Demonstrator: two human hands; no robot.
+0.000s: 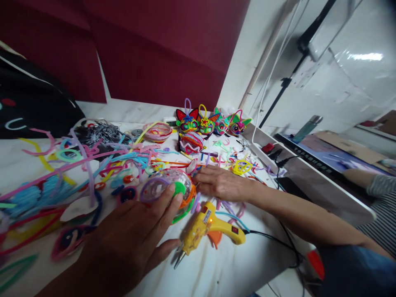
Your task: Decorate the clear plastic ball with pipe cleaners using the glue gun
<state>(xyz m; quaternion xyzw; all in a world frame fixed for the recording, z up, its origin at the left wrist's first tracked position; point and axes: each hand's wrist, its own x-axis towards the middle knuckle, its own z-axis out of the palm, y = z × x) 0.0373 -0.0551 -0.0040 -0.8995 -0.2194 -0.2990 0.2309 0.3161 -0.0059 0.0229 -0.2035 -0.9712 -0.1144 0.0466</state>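
A clear plastic ball-like shell (185, 180), partly covered with orange, green and purple pipe-cleaner pieces, lies on the white table in front of me. My left hand (123, 239) reaches over it from the near left, fingers stretched out and thumb apart. Its index and middle fingertips rest on a round green pipe-cleaner disc (178, 189) on the shell. Just right of the shell, my right hand (218, 182) lies low among loose pipe cleaners with extended fingers; its fingertips are partly hidden. Between my forearms sits a yellow hot glue gun (201, 231), its light glowing and nozzle toward me.
Tangled pipe cleaners (114, 154) cover the left side. Several finished animal-head ornaments (206, 123) stand at the back, behind a striped wrapped ball (191, 142) and a wrapped bowl shape (157, 132). The glue gun's black cord (272, 235) runs right. Another person's striped sleeve (382, 198) shows at right.
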